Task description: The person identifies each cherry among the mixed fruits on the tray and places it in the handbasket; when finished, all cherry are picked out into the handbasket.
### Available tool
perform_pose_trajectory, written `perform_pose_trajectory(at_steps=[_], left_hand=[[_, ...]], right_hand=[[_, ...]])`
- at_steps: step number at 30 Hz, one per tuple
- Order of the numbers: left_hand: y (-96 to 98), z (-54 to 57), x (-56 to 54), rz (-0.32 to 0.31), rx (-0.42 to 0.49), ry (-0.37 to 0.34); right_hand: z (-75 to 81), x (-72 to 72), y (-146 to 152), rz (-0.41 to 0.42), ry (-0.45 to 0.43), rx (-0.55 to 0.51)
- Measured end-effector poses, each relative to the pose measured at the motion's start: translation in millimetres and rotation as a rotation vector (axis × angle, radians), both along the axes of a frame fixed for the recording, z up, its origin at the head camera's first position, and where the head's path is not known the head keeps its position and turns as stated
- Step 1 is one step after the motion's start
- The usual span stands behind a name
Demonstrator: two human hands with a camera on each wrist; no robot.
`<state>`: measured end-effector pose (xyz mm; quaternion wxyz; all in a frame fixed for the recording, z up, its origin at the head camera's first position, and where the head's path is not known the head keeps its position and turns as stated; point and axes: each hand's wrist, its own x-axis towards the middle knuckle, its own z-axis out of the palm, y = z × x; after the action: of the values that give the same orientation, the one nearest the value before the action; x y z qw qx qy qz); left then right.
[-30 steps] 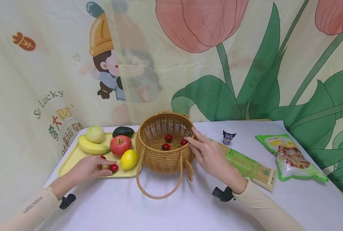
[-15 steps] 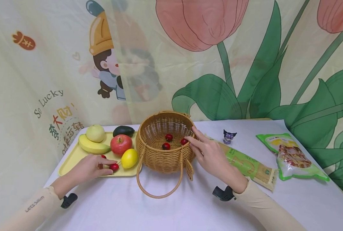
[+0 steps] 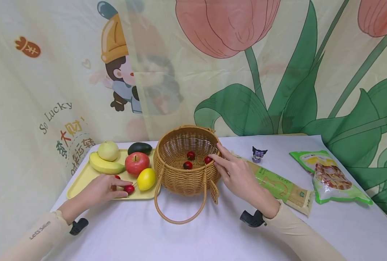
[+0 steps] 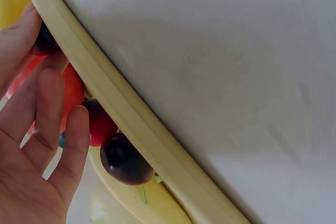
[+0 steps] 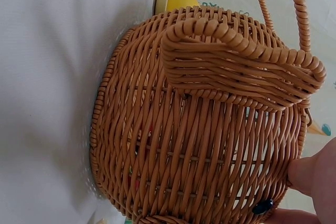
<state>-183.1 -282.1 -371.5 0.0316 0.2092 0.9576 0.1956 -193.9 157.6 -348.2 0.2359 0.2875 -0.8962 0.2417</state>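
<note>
My left hand [image 3: 100,190] pinches a red cherry [image 3: 129,189] between thumb and fingertips, low over the front of a yellow tray [image 3: 79,186]. The left wrist view shows that cherry [image 4: 46,40] dark in shadow, with two more cherries [image 4: 125,158] beside the curled-free fingers. At the right side of a brown wicker basket [image 3: 180,183], my right hand [image 3: 239,175] grips the rim, some fingers reaching over it. Inside lie two cherries [image 3: 187,165] on the bottom and another cherry [image 3: 208,160] near the right fingertips. The basket's handle hangs down in front.
The tray also bears a banana [image 3: 105,165], a pale round fruit [image 3: 108,150], an avocado [image 3: 140,148], a red apple [image 3: 137,164] and a lemon [image 3: 146,179]. Rightward are a noodle pack [image 3: 278,186], a small figurine [image 3: 258,154] and a green snack bag [image 3: 332,177].
</note>
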Motion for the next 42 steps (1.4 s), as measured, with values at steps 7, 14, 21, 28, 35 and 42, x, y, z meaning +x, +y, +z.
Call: perform_pose_trajectory(at_steps=[7, 14, 21, 28, 35, 42], left_hand=[[-3.3, 1.7, 1.4, 0.008, 0.007, 0.004], [-15.1, 10.0, 3.5, -0.035, 0.077, 0.033], [-25.6, 33.3, 1.7, -0.059, 0.108, 0.044], [-21.5, 71.8, -6.6, -0.049, 0.071, 0.017], [-2.5, 111.3, -24.9, -0.094, 0.047, -0.035], [35.6, 151.1, -54.7, -0.167, 0.029, -0.091]], right_hand=[[0.1, 0.2, 0.6, -0.004, 0.003, 0.000], [1.6, 0.1, 0.9, -0.005, -0.004, 0.007], [2.6, 0.5, 1.6, -0.010, -0.010, 0.013], [2.1, 0.0, 1.3, -0.010, -0.004, 0.009], [0.8, 0.6, 0.3, -0.014, -0.015, 0.015], [0.2, 0.9, -0.9, -0.014, -0.017, 0.013]])
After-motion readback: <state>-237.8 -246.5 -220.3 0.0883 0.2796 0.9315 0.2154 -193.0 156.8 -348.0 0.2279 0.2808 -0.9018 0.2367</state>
